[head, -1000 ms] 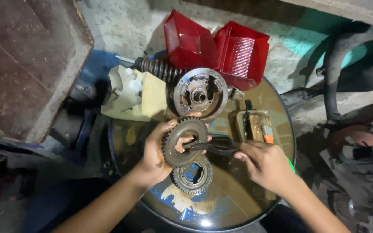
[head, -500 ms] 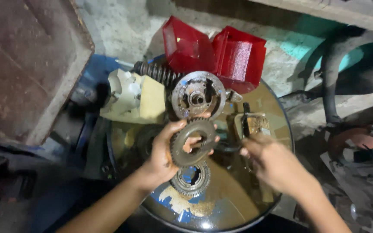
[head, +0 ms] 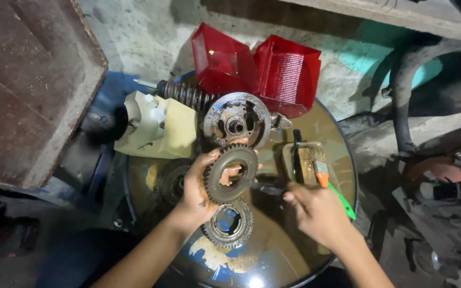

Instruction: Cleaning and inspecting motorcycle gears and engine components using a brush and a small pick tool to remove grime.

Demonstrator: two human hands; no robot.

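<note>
Two hands work over the round drum top (head: 316, 250) at frame centre. My left hand (head: 196, 194) grips a toothed gear (head: 230, 173), held tilted just above a second gear (head: 228, 223) lying flat. My right hand (head: 316, 213) closes around a dark tool (head: 265, 188) whose tip reaches the held gear.

1. You will find one package-like item: a cream-coloured carton (head: 180, 133) at the upper left edge of the round drum top (head: 316, 133). It is box-shaped, plain on the faces in view, and lies tilted beside a dark coil spring (head: 185, 95).
2. A pale moulded part (head: 142, 120) rests against the carton's left side, touching it.
3. You will see no labels, signs or screens in this view.
</note>
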